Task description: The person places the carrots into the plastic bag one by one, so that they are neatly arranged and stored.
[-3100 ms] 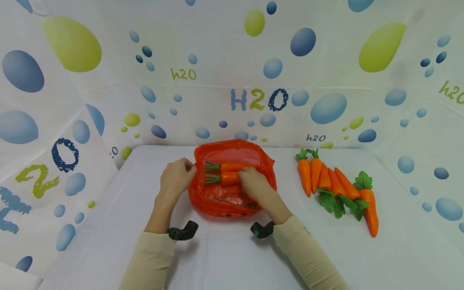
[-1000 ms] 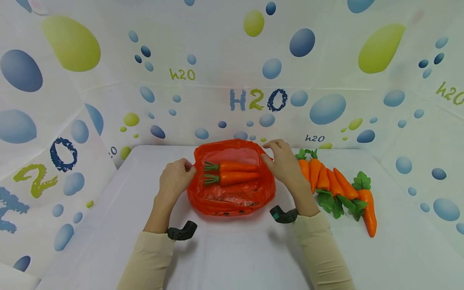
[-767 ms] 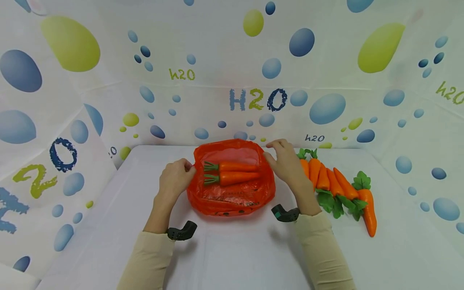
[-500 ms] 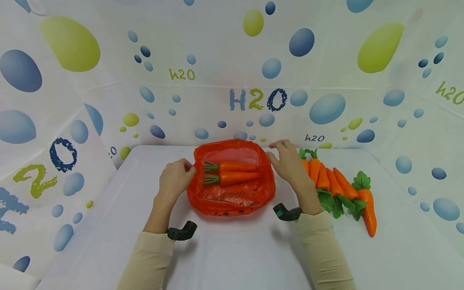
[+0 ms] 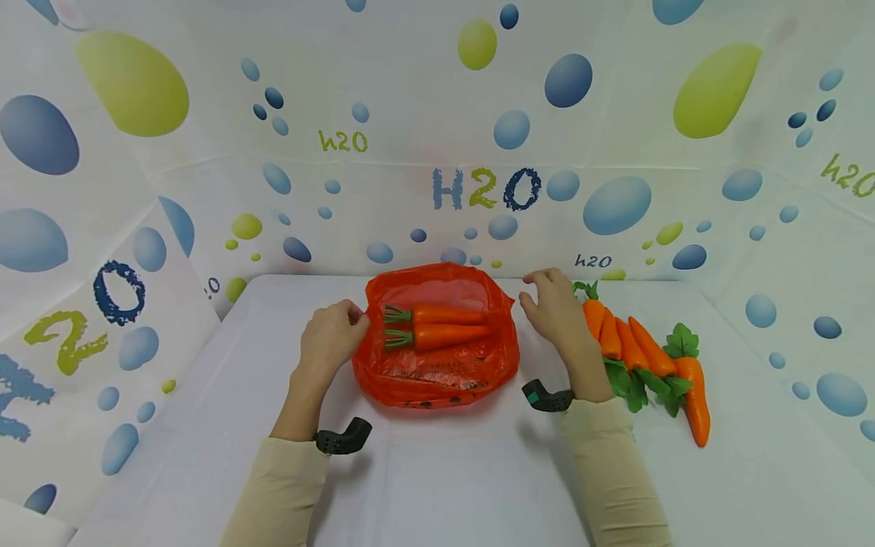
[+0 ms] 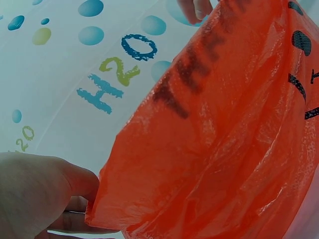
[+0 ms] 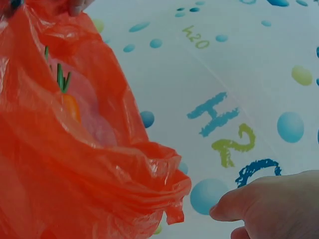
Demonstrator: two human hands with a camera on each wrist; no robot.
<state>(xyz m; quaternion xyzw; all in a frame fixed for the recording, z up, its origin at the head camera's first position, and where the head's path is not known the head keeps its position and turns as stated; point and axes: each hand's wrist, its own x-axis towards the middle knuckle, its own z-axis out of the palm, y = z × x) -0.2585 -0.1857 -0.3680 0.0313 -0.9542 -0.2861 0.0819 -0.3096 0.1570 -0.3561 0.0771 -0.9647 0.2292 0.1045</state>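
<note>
In the head view an orange-red plastic bag [image 5: 437, 384] lies with its mouth open in the middle of the table. Two carrots with short green stalks, an upper carrot [image 5: 451, 314] and a lower carrot [image 5: 453, 335], lie side by side inside it. My left hand [image 5: 331, 338] pinches the bag's left rim between thumb and fingers; the left wrist view shows the rim at the fingertips. To the right of the bag, my right hand [image 5: 552, 310] hovers with loosely bent fingers and holds nothing. It partly covers the leftmost carrot of the pile.
Several carrots with leafy tops, among them a tilted carrot [image 5: 652, 347] and an outer carrot [image 5: 696, 399], lie on the right of the white table [image 5: 437, 486]. A patterned backdrop [image 5: 410, 91] rises behind and at both sides.
My right hand has left the carrots in the bag, passed the bag's right rim and moved right toward the carrot pile. The left hand has kept its pinch on the bag.
</note>
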